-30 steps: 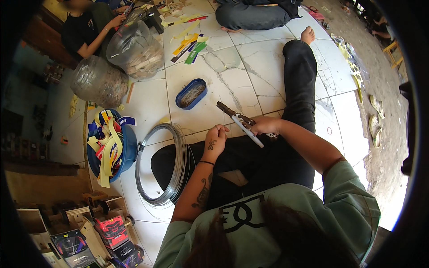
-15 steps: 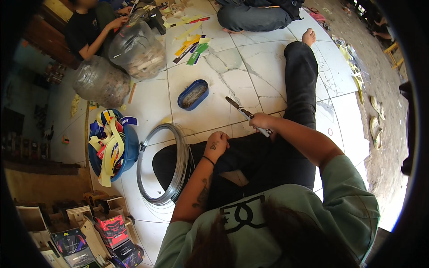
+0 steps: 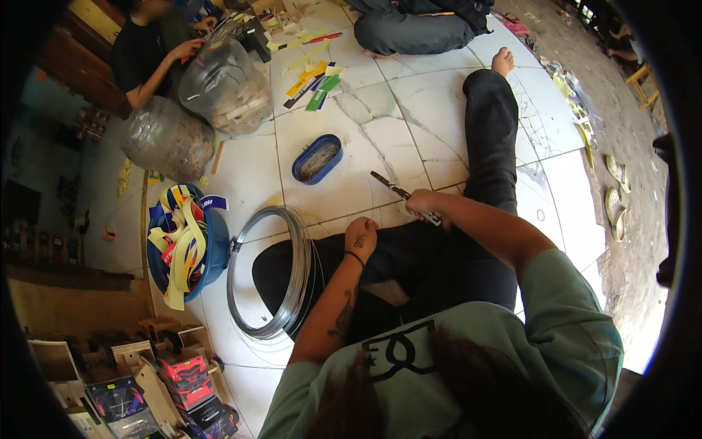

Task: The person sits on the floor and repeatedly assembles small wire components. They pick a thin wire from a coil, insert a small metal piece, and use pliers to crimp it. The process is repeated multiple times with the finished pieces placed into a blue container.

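Note:
My right hand (image 3: 423, 205) is wrapped round the handles of a pair of pliers (image 3: 391, 185); the dark jaws point up and left, over the tiles. My left hand (image 3: 361, 237) is closed above my folded leg, its fingertips mostly hidden. Whatever it may hold is too fine to make out. Beside my left forearm, a coil of thin grey wire (image 3: 296, 293) leans against my knee, with loose strands along its edge. Beyond my hands sits a blue oval tub (image 3: 338, 156) with many short thin wire pieces in it.
At left stands a blue basin (image 3: 219, 252) full of coloured strips. Behind it are two clear plastic bags (image 3: 164, 139) of scraps and a person in black. Printed strips (image 3: 318, 84) lie on the tiled floor (image 3: 307, 117). Boxed goods (image 3: 186, 380) fill the lower left; sandals (image 3: 616, 212) lie at right.
My left hand has shifted slightly right. The pliers' jaws have dropped a little and tilt flatter. The person at the far left has leaned slightly.

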Tool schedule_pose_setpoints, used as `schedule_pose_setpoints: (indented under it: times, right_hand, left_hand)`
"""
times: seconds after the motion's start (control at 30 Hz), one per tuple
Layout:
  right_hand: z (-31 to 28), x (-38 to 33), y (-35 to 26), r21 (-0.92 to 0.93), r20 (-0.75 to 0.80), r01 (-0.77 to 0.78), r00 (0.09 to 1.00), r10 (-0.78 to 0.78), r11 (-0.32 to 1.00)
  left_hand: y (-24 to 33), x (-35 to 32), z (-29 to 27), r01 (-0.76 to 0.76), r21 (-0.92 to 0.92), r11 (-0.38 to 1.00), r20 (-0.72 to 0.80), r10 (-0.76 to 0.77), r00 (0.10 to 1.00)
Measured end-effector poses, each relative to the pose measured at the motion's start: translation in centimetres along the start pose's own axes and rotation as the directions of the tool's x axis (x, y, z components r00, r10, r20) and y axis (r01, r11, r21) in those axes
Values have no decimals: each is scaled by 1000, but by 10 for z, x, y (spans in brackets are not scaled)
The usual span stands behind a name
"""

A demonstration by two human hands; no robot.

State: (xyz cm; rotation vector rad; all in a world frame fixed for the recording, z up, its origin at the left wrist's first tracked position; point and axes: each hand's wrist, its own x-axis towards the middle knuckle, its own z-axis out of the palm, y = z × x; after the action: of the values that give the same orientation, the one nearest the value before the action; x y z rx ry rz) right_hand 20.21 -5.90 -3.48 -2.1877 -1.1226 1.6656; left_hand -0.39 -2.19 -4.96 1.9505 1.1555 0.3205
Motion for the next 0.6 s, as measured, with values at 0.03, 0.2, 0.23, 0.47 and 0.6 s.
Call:
schedule_pose_setpoints:
  times: [0.03,0.2,0.23,0.47,0.6]
  right_hand:
    - [-4,-7,1,78,11,26,1000,-27,997]
    - [-8,-43,11,535,186,66,963,-194,843]
    - [-8,-47,11,559,189,73,959,-213,826]
    - [-11,-59,5,427,156,165,955,-252,889]
    - [-12,-57,3,361,185,206,940,-286,909]
  left_hand:
    - [3,0,-4,4,-35,999,-23,-5,1000]
    - [18,-3,-20,15,-171,985,-45,-23,999]
    - [22,-3,-22,34,-206,978,-44,-44,998]
    - [41,-8,-32,16,-281,960,44,-4,999]
    - [45,-9,-36,-12,-260,965,37,23,999]
